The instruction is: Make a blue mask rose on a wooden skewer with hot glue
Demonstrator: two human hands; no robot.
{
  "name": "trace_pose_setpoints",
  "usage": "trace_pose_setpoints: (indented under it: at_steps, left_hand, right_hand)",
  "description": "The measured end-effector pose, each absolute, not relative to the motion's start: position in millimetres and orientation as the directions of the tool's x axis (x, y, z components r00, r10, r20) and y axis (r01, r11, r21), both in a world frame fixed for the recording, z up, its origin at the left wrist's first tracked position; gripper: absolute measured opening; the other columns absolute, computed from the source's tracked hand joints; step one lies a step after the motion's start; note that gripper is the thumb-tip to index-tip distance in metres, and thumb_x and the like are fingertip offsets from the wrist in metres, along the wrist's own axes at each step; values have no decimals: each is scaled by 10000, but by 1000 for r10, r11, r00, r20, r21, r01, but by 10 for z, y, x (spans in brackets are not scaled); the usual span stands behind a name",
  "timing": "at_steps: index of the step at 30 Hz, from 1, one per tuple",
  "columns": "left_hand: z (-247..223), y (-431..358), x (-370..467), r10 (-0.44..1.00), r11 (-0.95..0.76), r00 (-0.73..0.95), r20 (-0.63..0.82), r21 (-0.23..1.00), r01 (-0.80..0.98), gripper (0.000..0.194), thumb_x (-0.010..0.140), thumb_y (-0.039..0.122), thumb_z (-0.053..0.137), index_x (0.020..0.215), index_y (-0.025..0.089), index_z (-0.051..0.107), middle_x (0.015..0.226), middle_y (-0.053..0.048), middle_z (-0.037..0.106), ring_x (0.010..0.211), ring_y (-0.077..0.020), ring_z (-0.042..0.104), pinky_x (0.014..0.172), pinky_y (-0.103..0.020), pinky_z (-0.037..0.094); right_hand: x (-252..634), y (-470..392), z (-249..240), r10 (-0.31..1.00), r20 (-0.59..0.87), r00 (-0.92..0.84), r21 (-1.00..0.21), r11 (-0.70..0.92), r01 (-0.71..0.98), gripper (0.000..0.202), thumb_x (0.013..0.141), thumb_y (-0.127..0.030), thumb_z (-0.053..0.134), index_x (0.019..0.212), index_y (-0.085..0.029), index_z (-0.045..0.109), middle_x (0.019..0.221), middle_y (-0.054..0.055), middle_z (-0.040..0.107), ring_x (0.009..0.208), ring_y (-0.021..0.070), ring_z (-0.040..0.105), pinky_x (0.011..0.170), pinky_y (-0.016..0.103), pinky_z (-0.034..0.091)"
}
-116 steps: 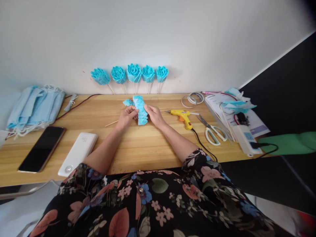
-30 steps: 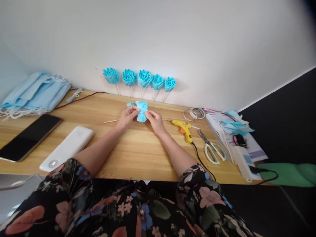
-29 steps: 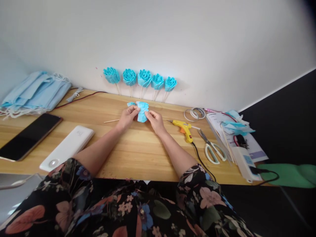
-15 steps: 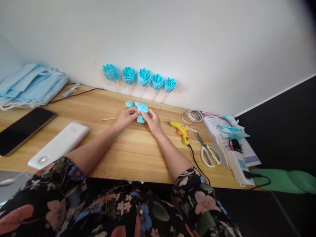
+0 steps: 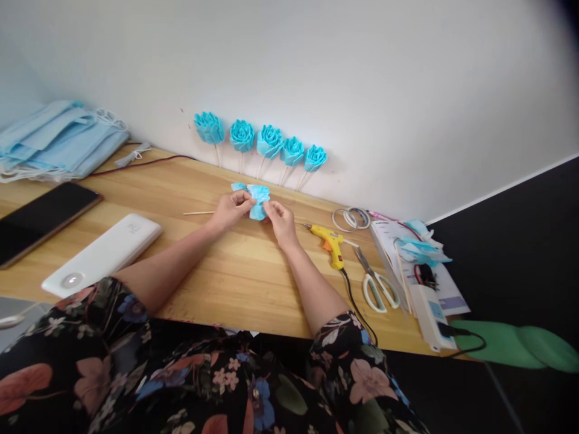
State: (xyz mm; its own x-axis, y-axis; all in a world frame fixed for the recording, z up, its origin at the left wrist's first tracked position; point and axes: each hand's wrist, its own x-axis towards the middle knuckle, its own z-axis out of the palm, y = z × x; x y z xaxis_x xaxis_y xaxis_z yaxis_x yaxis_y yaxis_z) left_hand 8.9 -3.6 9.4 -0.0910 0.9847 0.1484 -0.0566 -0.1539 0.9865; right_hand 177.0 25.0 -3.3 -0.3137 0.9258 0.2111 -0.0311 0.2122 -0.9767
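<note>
Between my hands is a crinkled piece of light blue mask fabric [image 5: 259, 194], raised a little above the wooden table. My left hand [image 5: 231, 211] pinches its left side. The fingertips of my right hand [image 5: 281, 220] are closed on its right edge. Just behind my left fingers lies another small blue scrap [image 5: 239, 187]. A thin wooden stick [image 5: 198, 213] lies on the table, its right end passing behind my left hand. Several blue fabric roses [image 5: 270, 142] on sticks lean against the wall beyond.
To the right lie a yellow glue gun [image 5: 332, 242], scissors [image 5: 375, 283], tape rolls [image 5: 350, 219], papers [image 5: 446, 289] and a power strip [image 5: 433, 316]. At left are stacked face masks [image 5: 58, 141], a black phone [image 5: 43, 217] and a white power bank [image 5: 106, 253]. The glue gun's cord runs to the front edge.
My right hand has moved slightly right, to the edge of the blue fabric, which now shows more spread out between my hands. The camera view has shifted a little.
</note>
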Motion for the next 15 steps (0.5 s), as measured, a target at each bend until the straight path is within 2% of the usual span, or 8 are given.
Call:
trace_pose_setpoints:
  at_steps: [4,8,11,15]
  left_hand:
    - [97,-48,109,986,-155,-64,151,986,-58,350,738,464,790,698,184,583,592,31,560,560,-106,505,579,-239,423]
    - [107,-53,120,986,-152,-76,148,987,-56,334,761,444,778,695,189,574,593,30,562,560,-110,513,579,-240,427]
    - [116,-53,118,981,-172,-95,166,984,-52,338,775,449,765,691,191,563,598,31,547,561,-111,512,581,-242,428]
    - [122,-62,113,973,-222,-78,219,975,-27,391,808,520,720,669,191,562,588,31,523,552,-108,495,583,-246,427]
  right_hand:
    - [1783,242,-34,920,281,-273,-956,292,1,489,868,-653,677,675,-223,548,650,-38,477,649,125,437,634,263,402]
    - [1790,264,-66,935,264,-235,-964,265,-28,536,911,-697,588,663,-224,548,676,-18,520,680,143,472,666,281,423]
    - [1780,263,-57,933,214,-290,-976,218,-17,522,841,-728,651,712,-225,596,704,-15,567,697,151,504,681,284,443]
    - [1772,245,-35,928,205,-311,-973,228,38,490,787,-686,719,699,-227,572,665,-32,543,667,138,473,658,274,402]
